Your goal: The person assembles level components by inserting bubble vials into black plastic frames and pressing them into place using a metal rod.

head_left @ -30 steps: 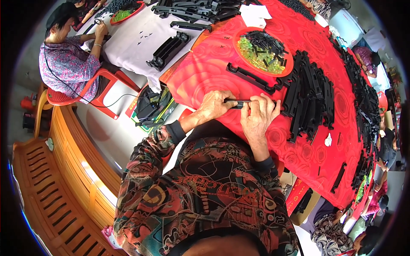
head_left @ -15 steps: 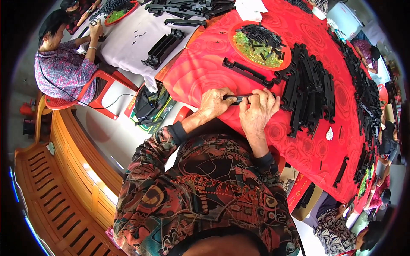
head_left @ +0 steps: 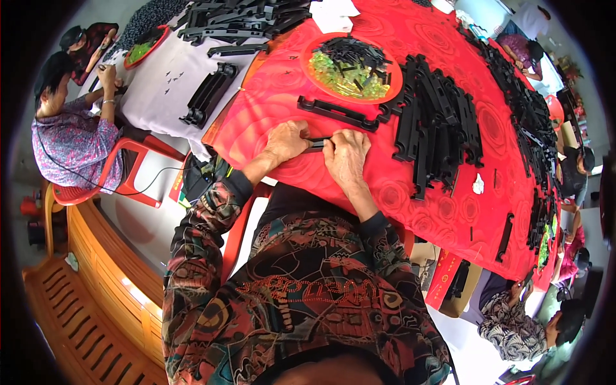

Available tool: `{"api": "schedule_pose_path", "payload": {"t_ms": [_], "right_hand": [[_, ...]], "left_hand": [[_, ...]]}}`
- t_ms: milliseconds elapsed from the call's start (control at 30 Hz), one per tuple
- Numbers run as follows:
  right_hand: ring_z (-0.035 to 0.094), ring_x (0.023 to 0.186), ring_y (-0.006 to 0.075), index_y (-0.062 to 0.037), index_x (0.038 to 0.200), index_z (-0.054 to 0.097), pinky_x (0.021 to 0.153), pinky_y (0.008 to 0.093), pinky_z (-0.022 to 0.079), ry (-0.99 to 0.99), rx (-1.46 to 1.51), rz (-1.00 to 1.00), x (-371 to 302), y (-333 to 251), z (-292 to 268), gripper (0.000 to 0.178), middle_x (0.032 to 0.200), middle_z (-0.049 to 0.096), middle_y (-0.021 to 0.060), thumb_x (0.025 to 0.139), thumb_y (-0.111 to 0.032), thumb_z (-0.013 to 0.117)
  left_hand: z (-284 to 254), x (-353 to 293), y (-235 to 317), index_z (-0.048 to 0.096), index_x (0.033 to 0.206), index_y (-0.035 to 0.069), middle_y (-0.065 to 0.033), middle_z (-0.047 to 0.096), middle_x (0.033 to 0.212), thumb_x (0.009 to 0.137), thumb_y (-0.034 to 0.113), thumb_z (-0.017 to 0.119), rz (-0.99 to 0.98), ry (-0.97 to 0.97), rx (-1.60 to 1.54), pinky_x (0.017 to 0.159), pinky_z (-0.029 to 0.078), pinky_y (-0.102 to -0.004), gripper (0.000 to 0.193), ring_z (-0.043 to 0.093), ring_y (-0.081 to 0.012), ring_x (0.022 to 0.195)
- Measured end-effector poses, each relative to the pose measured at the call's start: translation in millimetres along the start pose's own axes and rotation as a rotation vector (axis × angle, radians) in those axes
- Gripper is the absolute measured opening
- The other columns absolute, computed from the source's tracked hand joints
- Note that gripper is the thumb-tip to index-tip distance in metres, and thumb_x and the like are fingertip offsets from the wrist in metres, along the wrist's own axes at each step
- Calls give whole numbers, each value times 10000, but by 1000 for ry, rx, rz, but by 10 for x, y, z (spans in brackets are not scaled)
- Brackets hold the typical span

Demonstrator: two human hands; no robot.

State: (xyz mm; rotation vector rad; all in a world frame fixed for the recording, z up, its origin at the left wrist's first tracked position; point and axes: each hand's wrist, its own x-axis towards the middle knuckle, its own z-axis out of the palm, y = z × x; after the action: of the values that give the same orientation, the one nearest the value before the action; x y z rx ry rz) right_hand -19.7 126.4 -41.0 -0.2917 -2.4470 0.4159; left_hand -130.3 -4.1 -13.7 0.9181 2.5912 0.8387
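Observation:
A narrow black plastic strip (head_left: 316,144) spans the gap between my hands, low over the red cloth near the table's edge. My left hand (head_left: 287,141) pinches its left end. Fingers of my right hand (head_left: 347,156) are curled over the other end and hide most of it. Just beyond my hands lies a longer black plastic strip (head_left: 337,113) with notched ends. Farther off, a round orange-red bowl (head_left: 396,86) holds small black pieces and yellow-green pieces. To the right of my hands is a heap of black plastic strips (head_left: 436,122).
A red rose-patterned cloth (head_left: 289,106) covers my table. White paper (head_left: 333,16) lies behind the bowl. More black strips (head_left: 240,22) are piled on the pale-covered table at left. A co-worker (head_left: 77,138) sits there on a red chair. A wooden bench (head_left: 109,256) stands lower left.
The whole view has shifted, so the table appears farther left. Both hands are slightly nearer the long strip. My right fingers, earlier raised along the held strip, are now curled down over it.

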Motion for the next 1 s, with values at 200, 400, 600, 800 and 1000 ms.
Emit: {"api": "schedule_pose_path", "payload": {"t_ms": [200, 400, 600, 800, 1000], "right_hand": [[569, 832, 299, -29, 818, 612, 780, 402, 467, 241, 399, 77, 69, 311, -318, 97, 912, 592, 112, 730, -10, 650], [585, 751, 133, -16, 911, 639, 676, 275, 476, 616, 418, 403, 29, 1121, -1205, 123, 849, 614, 70, 792, 12, 621], [641, 727, 357, -21, 863, 634, 631, 443, 503, 284, -411, 592, -392, 1901, -1762, 147, 797, 644, 189, 814, -159, 621], [639, 777, 390, 6, 814, 634, 675, 466, 494, 0, -502, 719, -823, 2803, -1556, 272, 777, 645, 228, 765, -257, 676], [634, 686, 379, 43, 752, 633, 618, 465, 473, -178, -431, 717, -782, 3159, -1726, 322, 694, 617, 248, 766, -277, 669]], "left_hand": [[11, 128, 18, 640, 789, 98, -113, 662, 788, 649, 254, 737, -50, -113, -25, 701, 496, -407, 231, 648, -285, 820], [70, 220, -161, 615, 774, 83, -120, 620, 708, 626, 215, 724, 11, -139, -143, 632, 480, -381, 227, 625, -252, 704], [-5, 263, -187, 620, 769, 64, -123, 615, 680, 626, 199, 723, -23, -206, -132, 610, 478, -376, 222, 625, -230, 683], [-54, 226, -77, 667, 830, 63, -164, 661, 864, 638, 327, 690, 16, -205, 58, 707, 503, -399, 327, 641, -317, 826], [-102, 258, -65, 647, 775, 31, -144, 644, 726, 662, 261, 738, 27, -282, 39, 652, 485, -385, 272, 639, -276, 728]]}}
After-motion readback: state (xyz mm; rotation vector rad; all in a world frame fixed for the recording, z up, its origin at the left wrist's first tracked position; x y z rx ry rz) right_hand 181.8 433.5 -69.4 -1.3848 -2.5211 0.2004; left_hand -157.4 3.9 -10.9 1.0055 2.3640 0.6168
